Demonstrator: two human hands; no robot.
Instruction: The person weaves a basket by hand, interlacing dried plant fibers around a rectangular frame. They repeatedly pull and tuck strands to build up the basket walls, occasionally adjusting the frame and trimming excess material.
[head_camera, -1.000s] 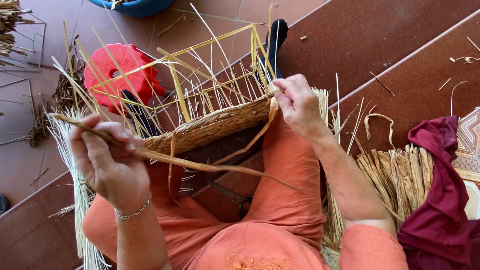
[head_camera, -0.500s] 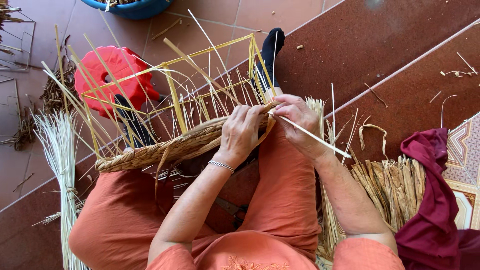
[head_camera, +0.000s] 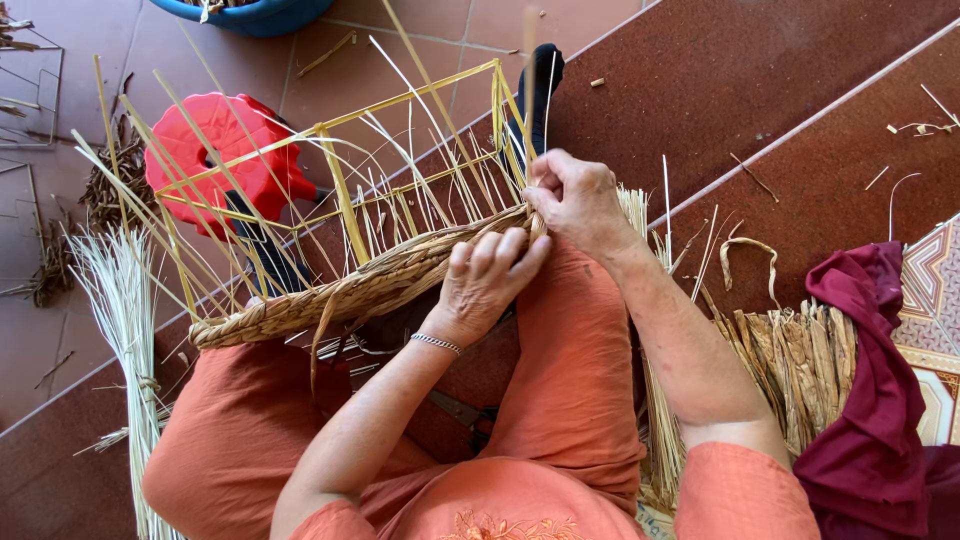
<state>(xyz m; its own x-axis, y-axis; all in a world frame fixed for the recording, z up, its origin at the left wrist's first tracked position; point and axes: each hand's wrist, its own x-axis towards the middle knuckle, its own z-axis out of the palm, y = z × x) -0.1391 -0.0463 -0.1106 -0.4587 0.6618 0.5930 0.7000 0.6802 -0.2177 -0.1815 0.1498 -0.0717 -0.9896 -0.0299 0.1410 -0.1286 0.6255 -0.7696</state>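
A half-woven basket (head_camera: 330, 290) lies across my lap, its braided rim facing me and many thin yellow stakes fanning upward around a yellow wire frame (head_camera: 340, 190). My left hand (head_camera: 485, 280) presses on the woven rim near its right end, fingers curled over it. My right hand (head_camera: 575, 200) sits just above and right of it, pinching a pale straw strand (head_camera: 530, 90) that rises blurred from the rim's corner.
A red plastic stool (head_camera: 225, 160) stands behind the basket. A blue basin (head_camera: 255, 15) is at the top edge. Bundles of pale straw (head_camera: 125, 310) lie at left, flat dried reeds (head_camera: 800, 360) at right beside a maroon cloth (head_camera: 870, 400). Tiled steps surround me.
My left hand came from the lower left, letting go of a long strand, and settled on the rim. My right hand swung its strand from pointing right to pointing up.
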